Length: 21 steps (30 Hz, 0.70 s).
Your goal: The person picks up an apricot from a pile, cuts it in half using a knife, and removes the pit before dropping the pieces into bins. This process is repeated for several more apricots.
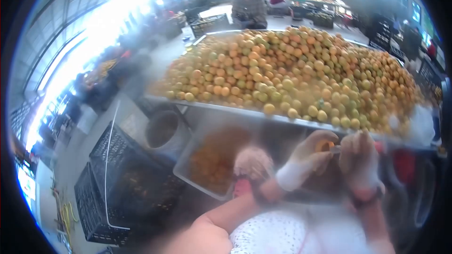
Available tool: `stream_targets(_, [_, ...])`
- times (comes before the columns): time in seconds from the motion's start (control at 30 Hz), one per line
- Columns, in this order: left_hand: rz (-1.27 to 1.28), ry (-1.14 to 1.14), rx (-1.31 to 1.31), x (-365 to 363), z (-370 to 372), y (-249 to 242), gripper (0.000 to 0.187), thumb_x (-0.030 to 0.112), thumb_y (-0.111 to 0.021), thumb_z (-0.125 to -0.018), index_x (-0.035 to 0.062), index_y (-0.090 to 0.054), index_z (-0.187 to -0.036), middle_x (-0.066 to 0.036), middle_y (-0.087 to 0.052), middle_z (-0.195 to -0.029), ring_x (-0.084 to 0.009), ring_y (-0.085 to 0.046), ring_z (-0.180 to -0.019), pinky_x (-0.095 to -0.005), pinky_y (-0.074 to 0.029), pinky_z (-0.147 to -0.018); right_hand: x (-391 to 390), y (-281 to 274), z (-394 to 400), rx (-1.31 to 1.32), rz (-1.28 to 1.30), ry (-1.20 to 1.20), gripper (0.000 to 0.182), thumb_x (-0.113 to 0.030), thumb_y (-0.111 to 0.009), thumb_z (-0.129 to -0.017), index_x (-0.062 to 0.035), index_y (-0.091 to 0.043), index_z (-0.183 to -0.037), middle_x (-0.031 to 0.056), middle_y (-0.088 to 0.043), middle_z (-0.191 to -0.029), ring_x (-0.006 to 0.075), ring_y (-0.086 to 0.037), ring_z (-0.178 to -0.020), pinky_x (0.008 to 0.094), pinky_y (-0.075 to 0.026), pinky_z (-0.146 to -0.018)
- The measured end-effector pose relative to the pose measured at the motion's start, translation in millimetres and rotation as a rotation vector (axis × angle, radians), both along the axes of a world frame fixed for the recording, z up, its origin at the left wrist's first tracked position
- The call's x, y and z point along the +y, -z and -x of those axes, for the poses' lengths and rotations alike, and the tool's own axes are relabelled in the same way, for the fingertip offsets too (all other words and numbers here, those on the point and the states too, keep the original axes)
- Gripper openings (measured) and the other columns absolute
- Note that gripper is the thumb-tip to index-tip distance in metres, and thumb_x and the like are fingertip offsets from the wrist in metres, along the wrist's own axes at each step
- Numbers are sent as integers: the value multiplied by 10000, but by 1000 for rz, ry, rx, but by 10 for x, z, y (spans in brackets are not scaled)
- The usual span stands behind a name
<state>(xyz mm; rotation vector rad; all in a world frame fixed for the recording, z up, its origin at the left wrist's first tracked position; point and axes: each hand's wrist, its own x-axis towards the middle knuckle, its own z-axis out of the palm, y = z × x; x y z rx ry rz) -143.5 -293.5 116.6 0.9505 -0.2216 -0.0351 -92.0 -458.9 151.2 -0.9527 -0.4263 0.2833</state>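
My left hand, in a pale glove with a white cuff, is closed around an orange apricot-like fruit. Close beside it, my right hand, also gloved, is clenched on a small knife; its short metal blade points toward the fruit. Both hands are in front of the near edge of a metal table. Heaped on that table is a large pile of round yellow-orange fruit. Below and left of my hands, a clear plastic tub contains orange fruit, blurred.
Black plastic crates stand on the floor at the left, near a grey bucket. A clear plastic bag lies at the table's right end. Across the table sits a person in a checked shirt; other people and tables are farther back.
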Motion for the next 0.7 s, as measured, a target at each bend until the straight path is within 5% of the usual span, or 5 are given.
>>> stream_targets(0.17, [-343, -294, -324, -72, -148, 109, 420, 41, -634, -883, 58, -527, -1289, -13, -578, -1006, -68, -507, -718, -232, -447, -627, -17, 222, -173, 283, -67, -52, 380, -421, -456, -1028, -159, -463, -753, 40, -569, -775, 121, -450, -498, 234, -346, -387])
stream_targets(0.27, [-53, 56, 50, 107, -64, -162, 436, 50, -636, -873, 56, -519, -1293, -17, -569, -999, -81, -505, -704, -242, -445, -643, 32, 179, -184, 439, -154, -147, 390, -412, -468, -1022, -162, -450, -724, 30, -558, -749, 134, -438, -474, 246, -349, -385])
stream_targets(0.33, [25, 138, -20, 166, -80, -51, 402, 59, -628, -878, 46, -530, -1267, -39, -570, -1129, -102, -545, -1017, -231, -455, -879, 36, 79, -118, 439, -100, -180, 394, -407, -495, -1009, -156, -466, -706, 37, -577, -748, 147, -445, -466, 260, -358, -383])
stream_targets(0.47, [163, 81, 67, -20, -123, 136, 460, 96, -632, -868, 61, -503, -1307, -36, -577, -994, -109, -582, -754, -232, -476, -647, 14, 237, -139, 574, -159, -192, 362, -393, -521, -994, -154, -506, -723, 45, -608, -769, 154, -480, -484, 268, -378, -384])
stream_targets(0.7, [2, -137, 124, -94, -471, 229, 333, 198, -590, -944, 33, -572, -1233, -19, -618, -1006, -79, -587, -853, -226, -461, -628, 195, 447, -427, 639, -240, 44, 294, -351, -564, -974, -143, -554, -765, 55, -662, -848, 170, -566, -566, 276, -464, -455])
